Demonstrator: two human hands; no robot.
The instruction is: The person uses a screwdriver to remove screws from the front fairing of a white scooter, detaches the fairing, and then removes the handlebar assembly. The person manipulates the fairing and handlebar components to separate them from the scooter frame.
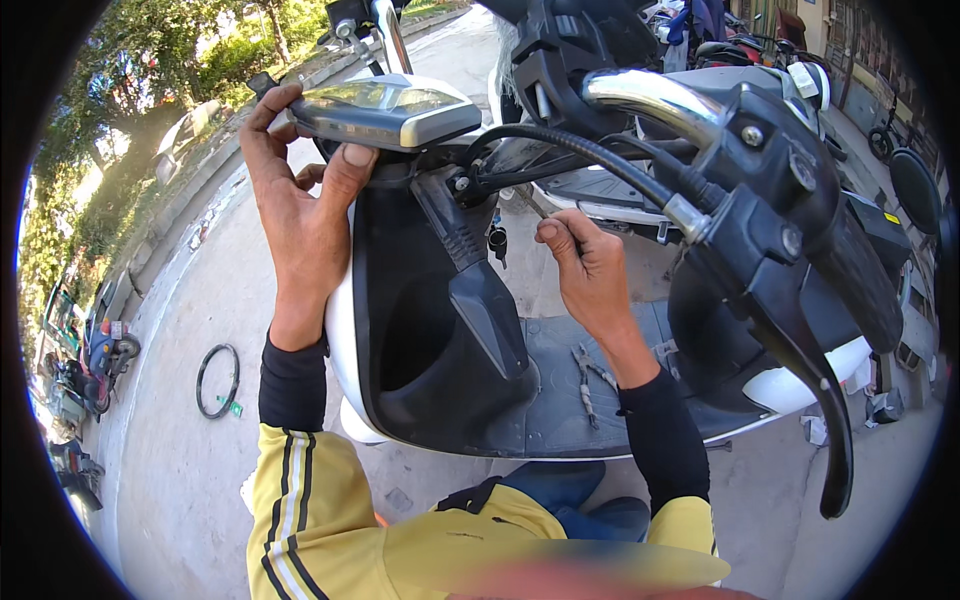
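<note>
My left hand [305,200] grips the near edge of a scooter's dashboard display [400,105], thumb below and fingers around its left end. The display sits tilted on top of the black front panel [430,350] of the white scooter. My right hand [590,265] is closed around a thin metal tool [532,203], its shaft pointing up and left toward the steering column. The tool's handle is hidden in my fist, so its exact kind cannot be told. A key [498,242] hangs just left of my right hand, below the cables.
Pliers [586,385] lie on the grey footboard [555,420]. The chrome handlebar [660,95], black cables [590,150] and a brake lever [815,385] stand close on the right. A black ring [218,380] lies on the pavement at left. Other scooters [105,360] are parked around.
</note>
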